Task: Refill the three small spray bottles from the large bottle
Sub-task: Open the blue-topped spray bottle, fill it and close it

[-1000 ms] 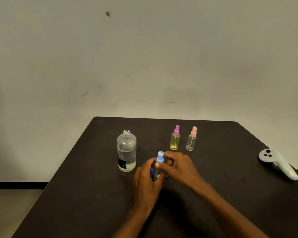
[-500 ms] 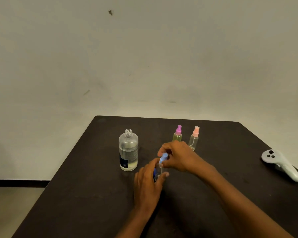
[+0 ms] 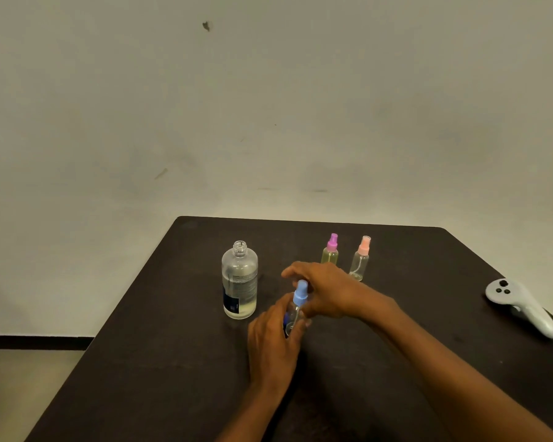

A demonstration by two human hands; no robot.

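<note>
My left hand (image 3: 273, 339) grips the body of a small clear spray bottle (image 3: 292, 317) standing on the dark table (image 3: 173, 362). The fingers of my right hand (image 3: 328, 290) curl around its blue spray cap (image 3: 300, 291) from behind. To the left stands the large clear bottle (image 3: 239, 282), uncapped and partly filled with pale liquid. Behind my right hand are a purple-capped spray bottle (image 3: 331, 252) holding yellowish liquid and a pink-capped spray bottle (image 3: 360, 260) that looks nearly empty. My right hand hides the purple-capped bottle's base.
A white handheld controller (image 3: 521, 306) lies near the table's right edge. A plain pale wall rises behind the table, and the floor shows at the lower left.
My right hand has shifted up and back around the blue cap, turning at the wrist. The left hand keeps its hold on the small bottle. The other bottles have not moved.
</note>
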